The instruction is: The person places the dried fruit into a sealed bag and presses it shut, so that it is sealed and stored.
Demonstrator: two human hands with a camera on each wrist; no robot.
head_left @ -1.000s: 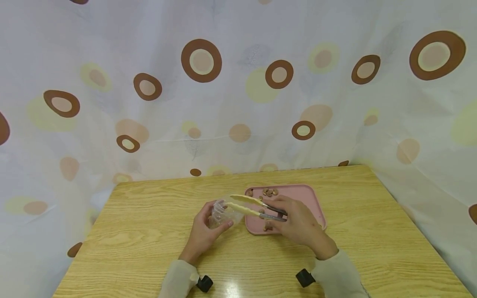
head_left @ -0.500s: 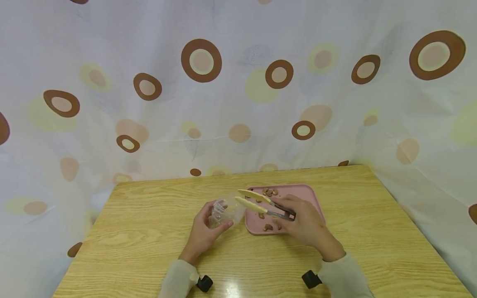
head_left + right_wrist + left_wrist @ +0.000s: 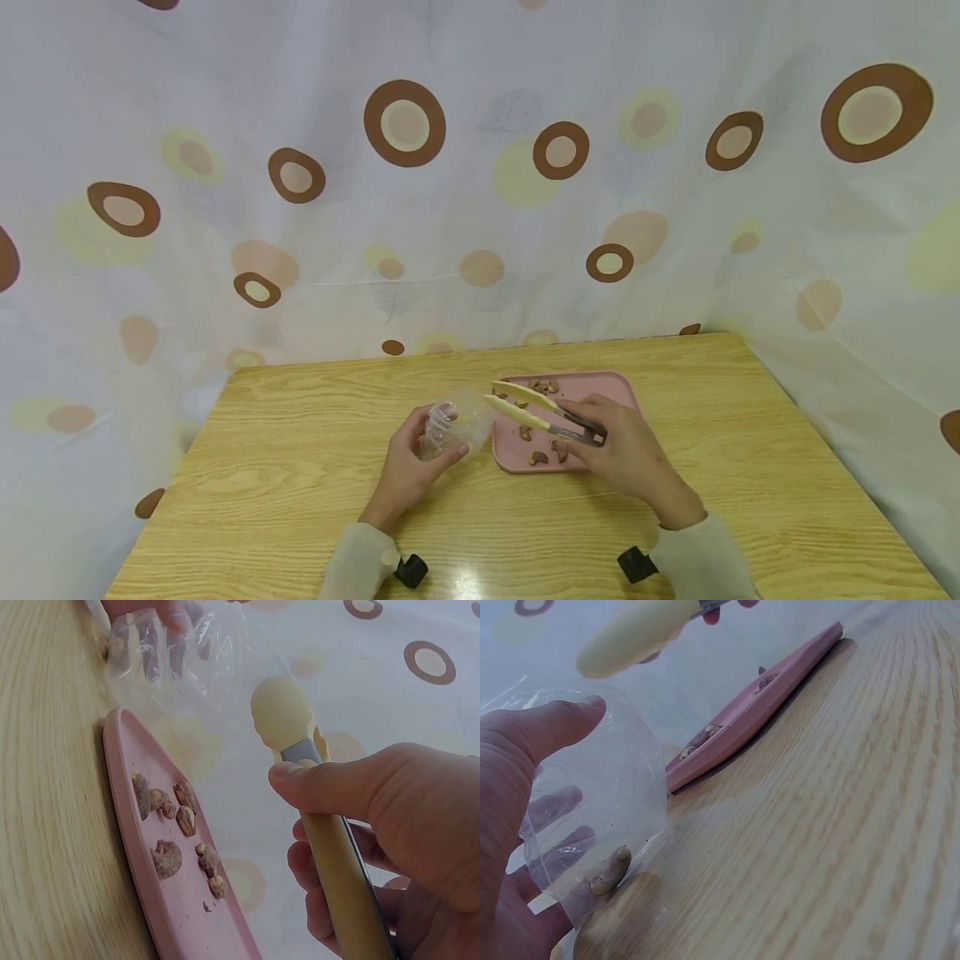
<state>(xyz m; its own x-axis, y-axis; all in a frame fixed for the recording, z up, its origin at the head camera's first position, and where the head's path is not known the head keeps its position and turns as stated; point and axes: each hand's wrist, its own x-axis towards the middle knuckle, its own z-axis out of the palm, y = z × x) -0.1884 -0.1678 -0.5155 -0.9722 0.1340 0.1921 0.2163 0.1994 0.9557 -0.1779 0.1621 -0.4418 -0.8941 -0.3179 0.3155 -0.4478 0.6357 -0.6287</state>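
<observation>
Near the far edge of a wooden table point(image 3: 300, 467), a person's right hand point(image 3: 626, 450) grips tongs point(image 3: 517, 413), which have drawn back over the past second from a clear plastic bag point(image 3: 459, 429) toward the left edge of a pink tray point(image 3: 600, 385). Their tips stand apart with nothing visible between them, suggesting they are free of any load. The left hand point(image 3: 407, 467) holds the bag just beside the tray's left edge; one brown nut point(image 3: 611, 871) shows through the film. Other nuts point(image 3: 538, 457) dot the tray's left half. The right hand masks the near-right corner; the bag's full contents are hard to make out.
</observation>
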